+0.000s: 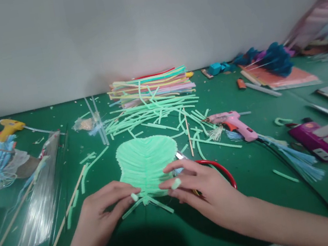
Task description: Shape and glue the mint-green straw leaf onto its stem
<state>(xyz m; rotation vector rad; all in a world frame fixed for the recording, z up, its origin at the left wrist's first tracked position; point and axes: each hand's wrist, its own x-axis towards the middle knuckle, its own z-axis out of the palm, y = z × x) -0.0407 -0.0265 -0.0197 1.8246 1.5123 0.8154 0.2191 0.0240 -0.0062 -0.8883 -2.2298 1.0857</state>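
Note:
A mint-green leaf shape built from pipe cleaners (144,155) lies in front of me, its ribs fanning from a centre line and loose stem ends at its lower tip. My left hand (110,205) pinches the leaf's lower left edge between thumb and fingers, where a green pipe-cleaner end shows. At the lower right edge, my right hand (199,184) has its thumb and fingers closed on the leaf, and another short green end pokes out between the fingers. Red-handled scissors (226,169) lie partly hidden behind my right hand.
Loose green pipe cleaners (149,110) and a multicoloured bundle (151,87) lie beyond the leaf. A pink glue gun (236,123) with a black cord is to the right, near a purple device (320,138). Wooden sticks (63,219) and a yellow glue gun (9,128) are left.

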